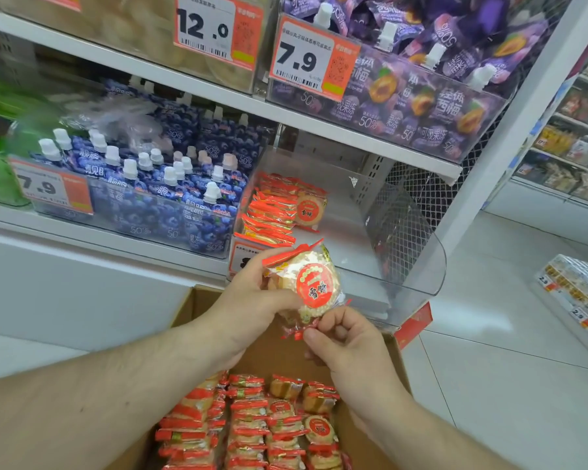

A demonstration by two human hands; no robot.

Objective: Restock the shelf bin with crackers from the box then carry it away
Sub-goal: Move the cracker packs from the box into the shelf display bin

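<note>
While both hands grip it, cracker packet (308,284) hovers above box (197,300).

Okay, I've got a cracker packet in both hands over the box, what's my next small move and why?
Probably lift the cracker packet up and forward into the clear shelf bin, beside the row of packets on its left. Both your left hand and right hand grip it, and the bin's right side looks bare.

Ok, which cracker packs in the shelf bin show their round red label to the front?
Only the cracker pack leaning at the back right of the clear bin; the row of packs beside it stands edge-on.
</note>
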